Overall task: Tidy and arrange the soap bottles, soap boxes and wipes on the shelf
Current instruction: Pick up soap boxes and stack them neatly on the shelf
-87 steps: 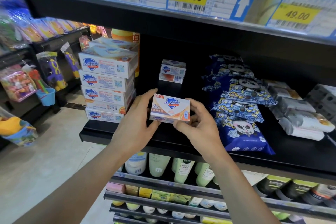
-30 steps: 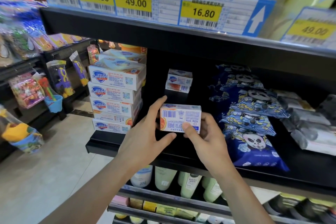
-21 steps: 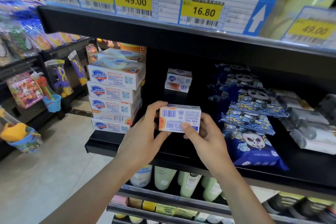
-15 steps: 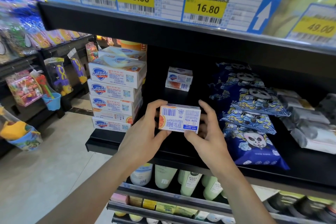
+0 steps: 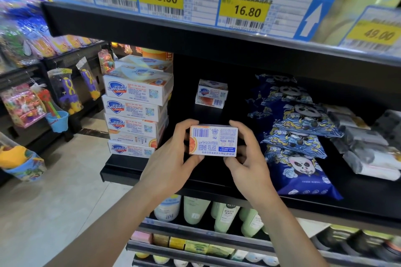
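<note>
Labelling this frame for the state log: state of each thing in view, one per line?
Held soap box: off the shelf, barcode face toward camera, gripped by both hands.
Left hand: grips the box's left end.
Right hand: grips the box's right end.
Soap box stack: stacked at shelf's left end.
Small soap boxes: stacked at the back.
Panda wipes packs: overlapping row.

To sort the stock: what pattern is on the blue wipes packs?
Panda faces on dark blue wipes packs, seen in the head view.

A shop aisle: yellow price tags (image 5: 244, 10) with barcodes line the shelf edge (image 5: 152, 32) above the grip, stacked soap boxes (image 5: 135, 106) left of it, wipes packs (image 5: 297, 136) right.
</note>
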### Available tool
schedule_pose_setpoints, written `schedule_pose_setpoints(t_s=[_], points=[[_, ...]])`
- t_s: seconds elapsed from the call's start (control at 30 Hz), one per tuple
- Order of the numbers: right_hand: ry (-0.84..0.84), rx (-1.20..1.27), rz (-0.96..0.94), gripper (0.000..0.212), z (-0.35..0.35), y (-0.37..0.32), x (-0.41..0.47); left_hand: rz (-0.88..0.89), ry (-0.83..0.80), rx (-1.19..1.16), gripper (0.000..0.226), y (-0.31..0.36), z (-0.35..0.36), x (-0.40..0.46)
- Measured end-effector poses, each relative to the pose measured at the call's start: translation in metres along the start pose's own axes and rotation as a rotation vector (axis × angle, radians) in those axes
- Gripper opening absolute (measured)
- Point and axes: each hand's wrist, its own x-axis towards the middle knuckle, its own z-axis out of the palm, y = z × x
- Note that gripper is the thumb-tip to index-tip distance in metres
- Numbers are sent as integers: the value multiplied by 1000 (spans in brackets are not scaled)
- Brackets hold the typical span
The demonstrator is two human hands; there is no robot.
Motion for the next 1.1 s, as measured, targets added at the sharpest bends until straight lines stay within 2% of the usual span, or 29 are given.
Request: schedule_pose_setpoints(t_s=[0.47, 0.8, 0.9, 1.1], points=[[-12, 61, 90, 75, -4, -5, -2, -5, 7, -36, 89, 1, -2, -2], [-4, 153, 134, 65, -5, -8, -2, 10, 13, 74, 98, 5, -1, -3], [4, 171, 154, 64, -5, -6, -1, 11, 26, 75, 94, 5, -1, -4], [20, 202, 140, 53, -3, -5, 0, -6, 22, 29, 70, 4, -1, -3]])
